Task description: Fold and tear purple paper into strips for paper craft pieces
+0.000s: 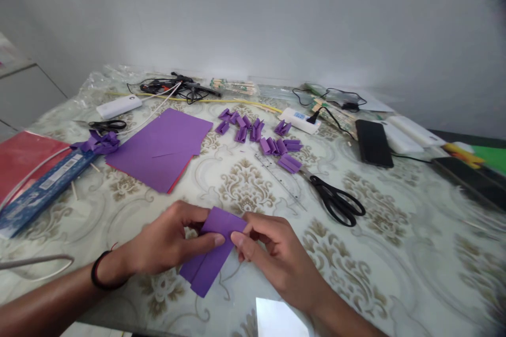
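A folded strip of purple paper [209, 268] is held up tilted above the near middle of the table. My left hand [174, 239] grips its left side, thumb on top and fingers behind. At its right edge, my right hand [272, 253] pinches the paper between thumb and fingers. Several small folded purple pieces [256, 129] lie farther back on the patterned table. Larger purple sheets [162, 142] rest left of them, with a red edge showing underneath. Black-handled scissors [336, 200] lie to the right, their blades partly under a folded piece. Beside them is a clear ruler [280, 181].
On the left are a blue package [47, 189], a red sheet [27, 163], crumpled purple paper [98, 142] and another pair of scissors [107, 125]. Cables and a white power strip [300, 120] lie at the back. Phones [373, 142] are on the right; a white paper [280, 318] is near me.
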`<state>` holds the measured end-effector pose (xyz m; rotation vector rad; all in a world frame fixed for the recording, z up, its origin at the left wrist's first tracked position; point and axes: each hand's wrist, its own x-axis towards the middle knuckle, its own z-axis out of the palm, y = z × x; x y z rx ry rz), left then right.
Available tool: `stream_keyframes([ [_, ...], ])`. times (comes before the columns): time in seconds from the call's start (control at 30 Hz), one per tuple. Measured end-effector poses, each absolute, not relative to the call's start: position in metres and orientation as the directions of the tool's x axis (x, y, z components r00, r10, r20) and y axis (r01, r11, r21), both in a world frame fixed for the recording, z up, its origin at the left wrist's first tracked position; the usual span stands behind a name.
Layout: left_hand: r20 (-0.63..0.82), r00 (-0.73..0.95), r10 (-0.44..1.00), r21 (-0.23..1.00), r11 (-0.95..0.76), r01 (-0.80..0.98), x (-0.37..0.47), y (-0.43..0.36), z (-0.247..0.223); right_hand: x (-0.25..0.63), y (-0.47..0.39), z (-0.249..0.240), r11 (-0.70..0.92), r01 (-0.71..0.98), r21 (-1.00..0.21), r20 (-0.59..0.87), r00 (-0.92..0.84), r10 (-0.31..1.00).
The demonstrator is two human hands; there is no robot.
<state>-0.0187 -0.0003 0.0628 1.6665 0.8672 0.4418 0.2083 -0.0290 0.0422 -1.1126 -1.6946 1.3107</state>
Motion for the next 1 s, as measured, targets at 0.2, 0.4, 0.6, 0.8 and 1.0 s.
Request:
stream_keyframes([
  [0.2,-0.123,0.627,0.769,0.91,-0.165,0.38,-0.0173,-0.001,0.062,0.2088,-0.0286,0.0422,0.122,0.192,-0.974,0.049,-0.348,0.936],
  [0.4,-0.164,0.643,0.748,0.923,-0.113,0.367,-0.0178,-0.0011,0.0609,0.2106,-0.028,0.042,0.185,0.183,-0.966,0.126,-0.295,0.947],
  [0.6,-0.154,0.641,0.752,0.891,-0.175,0.419,-0.0174,-0.0008,0.0607,0.2103,-0.0248,0.0403,0.096,0.044,-0.994,0.081,-0.265,0.961],
  [0.8,-0.095,0.627,0.773,0.868,-0.245,0.433,-0.0173,-0.0009,0.0584,0.2121,-0.0244,0.0418,0.016,0.033,-0.999,0.006,-0.285,0.959],
  [1.0,-0.069,0.671,0.738,0.8,-0.361,0.479,-0.0172,-0.0047,0.0567,0.2095,-0.0241,0.0435,0.057,0.169,-0.984,-0.015,-0.399,0.917],
])
